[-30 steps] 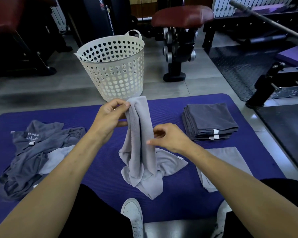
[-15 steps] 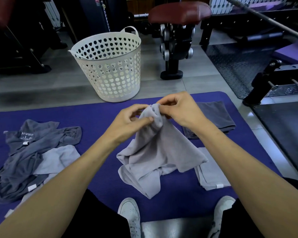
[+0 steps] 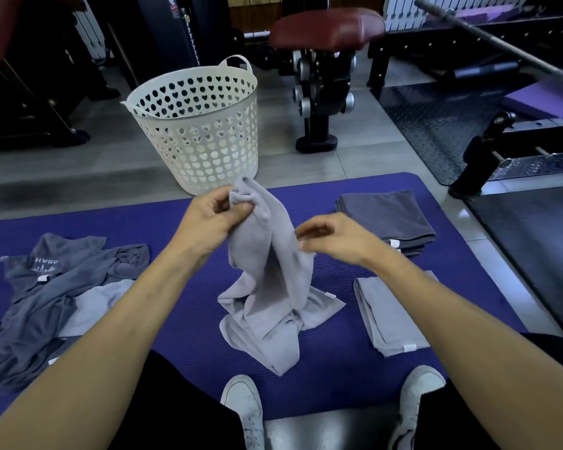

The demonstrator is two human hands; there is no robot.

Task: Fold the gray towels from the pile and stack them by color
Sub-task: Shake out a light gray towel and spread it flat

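Right hand (image 3: 333, 240) now lower; light gray towel (image 3: 267, 280) vertical from left hand (image 3: 208, 222).

The light gray terry-cloth towel (image 3: 267, 277) I hold at frame centre looks soft and matt. Under it, the purple foam mat (image 3: 189, 306) shows fine ribbing. The cream perforated plastic basket (image 3: 199, 131), upper centre, has a slight sheen; the maroon vinyl seat pad (image 3: 325, 29) behind it looks smooth.
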